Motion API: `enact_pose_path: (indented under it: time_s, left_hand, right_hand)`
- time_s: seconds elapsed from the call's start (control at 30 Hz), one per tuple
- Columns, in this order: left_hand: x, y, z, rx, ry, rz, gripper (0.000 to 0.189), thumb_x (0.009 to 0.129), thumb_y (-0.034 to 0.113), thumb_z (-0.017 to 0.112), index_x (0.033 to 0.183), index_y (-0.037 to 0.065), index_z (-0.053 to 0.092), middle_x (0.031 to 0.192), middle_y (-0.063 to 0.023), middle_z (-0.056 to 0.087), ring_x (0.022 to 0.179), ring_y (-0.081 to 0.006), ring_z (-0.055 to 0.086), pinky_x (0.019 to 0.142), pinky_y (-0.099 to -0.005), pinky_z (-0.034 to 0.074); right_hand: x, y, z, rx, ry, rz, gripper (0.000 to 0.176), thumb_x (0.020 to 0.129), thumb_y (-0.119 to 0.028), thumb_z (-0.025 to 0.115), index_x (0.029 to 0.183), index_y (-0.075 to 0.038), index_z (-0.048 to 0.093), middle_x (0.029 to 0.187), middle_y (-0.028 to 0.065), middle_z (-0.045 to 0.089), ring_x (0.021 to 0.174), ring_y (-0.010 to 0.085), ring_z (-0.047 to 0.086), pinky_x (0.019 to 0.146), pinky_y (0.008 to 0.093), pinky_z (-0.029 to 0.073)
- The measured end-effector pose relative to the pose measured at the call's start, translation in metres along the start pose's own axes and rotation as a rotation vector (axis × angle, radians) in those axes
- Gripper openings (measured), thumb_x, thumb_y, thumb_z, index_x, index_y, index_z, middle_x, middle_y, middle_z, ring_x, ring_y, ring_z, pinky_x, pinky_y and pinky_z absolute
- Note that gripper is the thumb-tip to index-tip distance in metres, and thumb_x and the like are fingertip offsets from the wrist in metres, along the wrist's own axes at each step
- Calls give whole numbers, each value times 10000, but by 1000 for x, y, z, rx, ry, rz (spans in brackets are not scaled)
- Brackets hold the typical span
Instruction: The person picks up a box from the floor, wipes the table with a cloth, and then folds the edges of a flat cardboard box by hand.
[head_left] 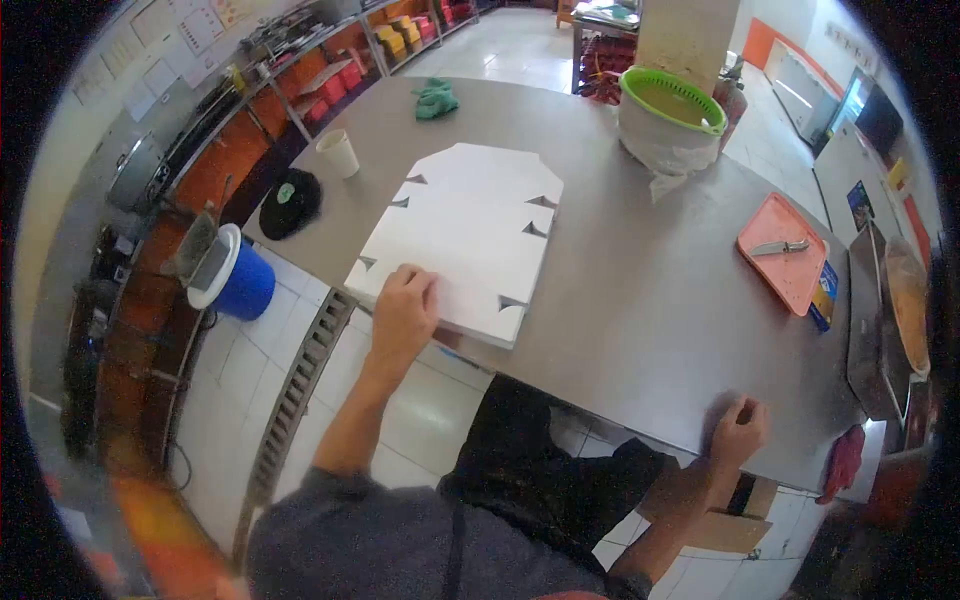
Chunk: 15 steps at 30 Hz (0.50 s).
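Observation:
A stack of flat white cardboard box blanks (465,230), with notches cut along its sides, lies on the grey metal table. My left hand (405,305) rests on the stack's near edge. Its fingers are curled and pressed down on the cardboard, and the fingertips are hidden, so whether they pinch a sheet does not show. Off to the right, my right hand (738,430) is at the table's near edge, loosely closed in a fist with nothing visible in it. No other thing touches it.
On the metal table (640,300) are a pale cup (338,154), a green cloth (435,99), a lined bucket topped by a green basket (672,100), and a pink tray (785,275) bearing a knife (778,247). A blue bucket (245,285) stands left; a dark red cloth (845,462) hangs at right.

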<state>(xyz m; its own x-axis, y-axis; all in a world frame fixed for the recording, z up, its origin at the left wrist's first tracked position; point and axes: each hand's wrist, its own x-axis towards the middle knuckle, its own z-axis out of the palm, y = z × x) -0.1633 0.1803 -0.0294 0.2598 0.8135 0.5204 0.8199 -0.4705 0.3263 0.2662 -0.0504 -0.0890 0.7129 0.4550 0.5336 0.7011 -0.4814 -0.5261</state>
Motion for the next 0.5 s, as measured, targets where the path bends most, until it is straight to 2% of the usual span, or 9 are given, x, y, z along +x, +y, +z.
enact_pose_path:
  time_s: [0.1, 0.17, 0.2, 0.27, 0.3, 0.37, 0.43, 0.5]
  left_hand:
    - [11, -14, -10, -166, -82, -96, 143, 829, 74, 640, 938, -2, 692, 902, -150, 646, 837, -319, 630, 777, -391, 511]
    - [27, -26, -17, -288, -311, -196, 159, 805, 104, 663, 919, 0, 702, 854, -164, 669, 808, -319, 652, 770, -381, 521]
    - [36, -30, -18, -286, -306, -203, 159, 805, 104, 663, 919, 0, 702, 854, -164, 669, 808, -319, 652, 770, -381, 521]
    - [51, -36, -21, -217, -526, -159, 164, 809, 110, 668, 907, -21, 690, 874, -198, 675, 754, -299, 674, 716, -362, 532]
    - [50, -38, -20, -215, -524, -164, 164, 809, 110, 668, 907, -21, 690, 874, -198, 675, 754, -299, 674, 716, -362, 532]
    - [47, -39, -9, -133, -418, 7, 134, 818, 105, 638, 841, -24, 668, 859, -193, 669, 771, -321, 658, 727, -401, 520]
    - [43, -37, -2, -70, -398, 33, 125, 838, 101, 604, 843, -19, 640, 864, -190, 648, 804, -338, 630, 755, -422, 499]
    - [38, -36, 1, -5, -384, 56, 120, 858, 97, 569, 844, -14, 613, 870, -187, 627, 836, -354, 601, 783, -442, 477]
  right_hand:
    - [0, -1, 0, -25, 38, -35, 157, 873, -141, 627, 835, 11, 617, 826, 159, 603, 766, 328, 610, 707, 421, 485]
    - [0, -2, 0, -47, 56, -59, 156, 872, -140, 627, 837, 12, 618, 827, 163, 605, 770, 335, 612, 709, 426, 486]
    - [-1, 1, 0, -27, 33, -25, 159, 874, -143, 627, 843, 13, 619, 832, 166, 606, 776, 345, 612, 713, 432, 486]
    - [-1, 0, 1, -2, 5, 3, 162, 876, -145, 627, 848, 14, 619, 837, 169, 607, 783, 354, 611, 717, 438, 486]
    - [-1, -2, 0, -8, 5, 16, 168, 881, -150, 623, 856, 16, 622, 841, 172, 610, 789, 357, 612, 720, 440, 487]
    - [-2, -3, 0, -15, 6, 29, 174, 885, -155, 619, 864, 17, 625, 845, 176, 612, 794, 359, 612, 722, 442, 487]
    - [-2, 2, 2, -48, 29, 37, 240, 898, -213, 622, 884, 25, 652, 827, 167, 646, 740, 313, 635, 701, 394, 503]
    - [-1, 8, 3, -35, 16, 22, 225, 898, -197, 616, 875, 24, 641, 840, 177, 635, 770, 338, 624, 711, 417, 495]
